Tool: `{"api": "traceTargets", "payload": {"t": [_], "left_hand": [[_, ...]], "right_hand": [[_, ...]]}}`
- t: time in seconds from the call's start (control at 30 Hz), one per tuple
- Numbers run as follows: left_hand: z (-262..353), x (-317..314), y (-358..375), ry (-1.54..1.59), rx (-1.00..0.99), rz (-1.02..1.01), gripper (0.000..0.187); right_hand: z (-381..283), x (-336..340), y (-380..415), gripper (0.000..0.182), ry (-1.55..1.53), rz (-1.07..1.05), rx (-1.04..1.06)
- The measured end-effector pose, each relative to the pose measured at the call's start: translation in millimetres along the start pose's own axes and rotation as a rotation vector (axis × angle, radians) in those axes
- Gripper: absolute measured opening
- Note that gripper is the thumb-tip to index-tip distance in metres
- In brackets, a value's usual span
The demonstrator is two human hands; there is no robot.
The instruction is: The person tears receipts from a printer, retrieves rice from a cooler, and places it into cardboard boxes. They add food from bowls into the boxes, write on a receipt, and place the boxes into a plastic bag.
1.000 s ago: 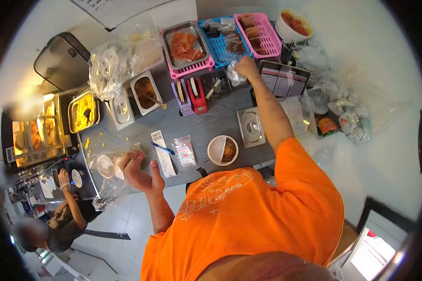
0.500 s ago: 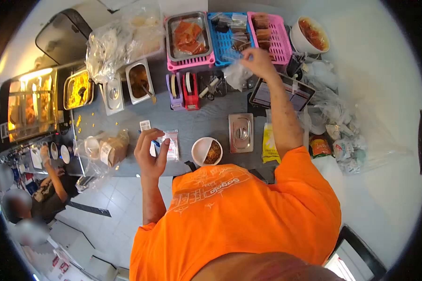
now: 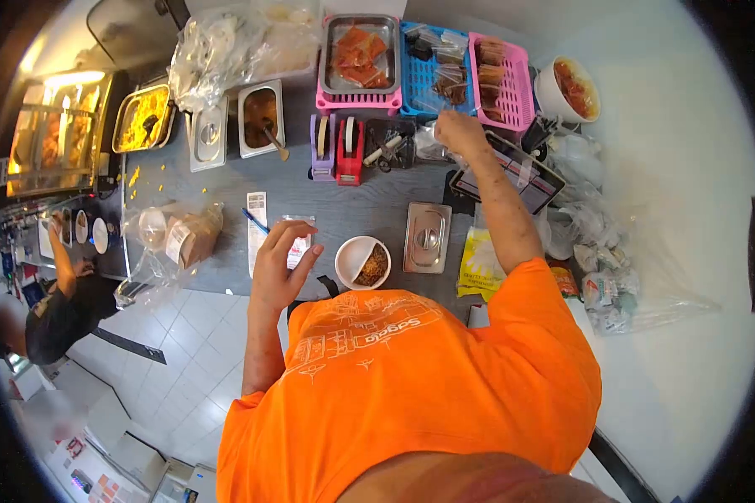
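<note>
My left hand (image 3: pixel 278 261) hovers over the counter with fingers curved and thumb apart. A blue pen (image 3: pixel 255 220) juts from behind its fingers, over a paper receipt (image 3: pixel 257 204); the grip itself is hidden. Just beyond the hand lies a clear packet with a printed label (image 3: pixel 300 245). A white round bowl (image 3: pixel 354 253) with a divider and brown crumbly food in one half is near my body. My right hand (image 3: pixel 461 134) reaches to the front of the baskets, fingers curled against crumpled clear plastic (image 3: pixel 429 144). Its fingertips are partly hidden.
Behind stand a blue basket (image 3: pixel 413 90) and a pink basket (image 3: pixel 525 99) of packets, plus a tray (image 3: pixel 326 59). Tape dispensers (image 3: pixel 350 163), a lidded steel pan (image 3: pixel 428 238), a tablet (image 3: pixel 524 178) and a yellow bag (image 3: pixel 478 260) surround my arms. Another person (image 3: pixel 67 310) works at left.
My right hand has drawn back from over the baskets toward their front edge, its fingers more curled. The pen now points up and left past my left hand. My view has shifted slightly.
</note>
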State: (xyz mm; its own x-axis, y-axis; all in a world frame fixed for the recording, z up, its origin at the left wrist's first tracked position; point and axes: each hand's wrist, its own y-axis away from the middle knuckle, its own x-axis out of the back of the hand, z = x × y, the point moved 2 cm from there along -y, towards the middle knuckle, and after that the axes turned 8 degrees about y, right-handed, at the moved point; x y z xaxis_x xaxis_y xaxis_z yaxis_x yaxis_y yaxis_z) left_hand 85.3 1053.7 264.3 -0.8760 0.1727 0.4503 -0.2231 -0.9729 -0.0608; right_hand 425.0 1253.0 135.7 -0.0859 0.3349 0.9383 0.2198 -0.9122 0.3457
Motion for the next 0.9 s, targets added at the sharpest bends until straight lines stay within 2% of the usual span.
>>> {"api": "traceTargets", "payload": {"t": [0.13, 0.23, 0.3, 0.33, 0.4, 0.53, 0.6, 0.63, 0.67, 0.73, 0.8, 0.87, 0.9], "left_hand": [[-4, 3, 11, -0.017, 0.035, 0.014, 0.021], [-6, 4, 17, -0.011, 0.039, 0.004, 0.021], [-4, 6, 22, -0.002, 0.036, -0.017, 0.02], [-4, 7, 25, 0.0, 0.036, -0.01, 0.02], [-6, 9, 30, 0.013, 0.04, -0.044, 0.028], [-5, 16, 38, 0.022, 0.037, -0.054, 0.028], [-5, 16, 40, 0.007, 0.026, -0.075, 0.044], [-5, 16, 41, 0.007, 0.024, -0.068, 0.044], [-5, 16, 41, -0.015, -0.033, -0.066, 0.042], [-7, 14, 36, -0.04, -0.088, -0.05, 0.04], [-15, 6, 29, 0.101, -0.132, -0.048, 0.038], [-19, -17, 19, 0.572, 0.135, -0.048, 0.042], [-21, -28, 7, 0.901, 0.212, -0.121, 0.056]], "right_hand": [[-9, 8, 18, 0.02, 0.021, 0.006, 0.172], [-11, 5, 10, 0.021, 0.111, 0.099, 0.121], [-8, 19, 14, 0.02, 0.067, -0.027, 0.029], [-7, 19, 15, 0.02, 0.073, -0.025, 0.034], [-1, 25, 16, 0.019, -0.005, 0.121, 0.003], [20, 33, 25, 0.019, -0.116, 0.143, 0.07], [35, 27, 18, 0.021, -0.136, 0.171, 0.075], [27, 44, 30, 0.023, -0.114, 0.113, -0.004], [27, 48, 39, 0.023, -0.111, 0.117, 0.002], [29, 62, 52, 0.02, -0.098, 0.433, -0.041], [9, 84, 74, 0.02, -0.121, 0.507, 0.021], [-34, 111, 102, 0.019, -0.373, 0.843, 0.342], [-55, 114, 114, 0.016, -0.685, 0.755, 0.406]]}}
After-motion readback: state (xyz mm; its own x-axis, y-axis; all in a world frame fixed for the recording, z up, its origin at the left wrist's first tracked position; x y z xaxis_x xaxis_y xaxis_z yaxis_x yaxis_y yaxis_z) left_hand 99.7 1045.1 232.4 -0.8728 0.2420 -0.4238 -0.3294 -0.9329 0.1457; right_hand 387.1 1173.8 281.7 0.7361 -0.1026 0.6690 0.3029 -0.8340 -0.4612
